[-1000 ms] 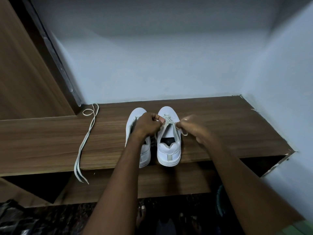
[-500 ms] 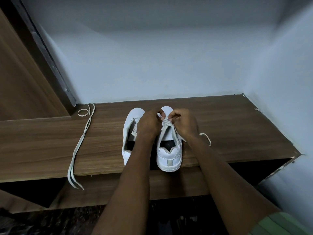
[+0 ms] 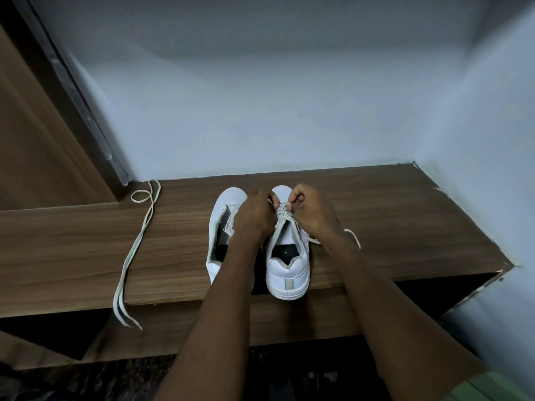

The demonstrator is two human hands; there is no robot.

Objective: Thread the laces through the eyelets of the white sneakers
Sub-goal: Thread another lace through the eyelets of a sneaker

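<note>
Right hand (image 3: 314, 214) had come in from the side; I noted both now pinching the lace (image 3: 282, 213), left hand (image 3: 256, 217) alongside. Right sneaker (image 3: 288, 256) lacing continued; spare lace (image 3: 136, 250) untouched, far left.

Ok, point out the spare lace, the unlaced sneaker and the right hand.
spare lace (image 3: 138, 241), head view, mid strand.
unlaced sneaker (image 3: 231, 195), head view, toe.
right hand (image 3: 314, 215), head view, back of hand.

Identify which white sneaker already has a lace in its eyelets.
The right white sneaker, where both hands work; the left white sneaker gapes laceless.
</note>
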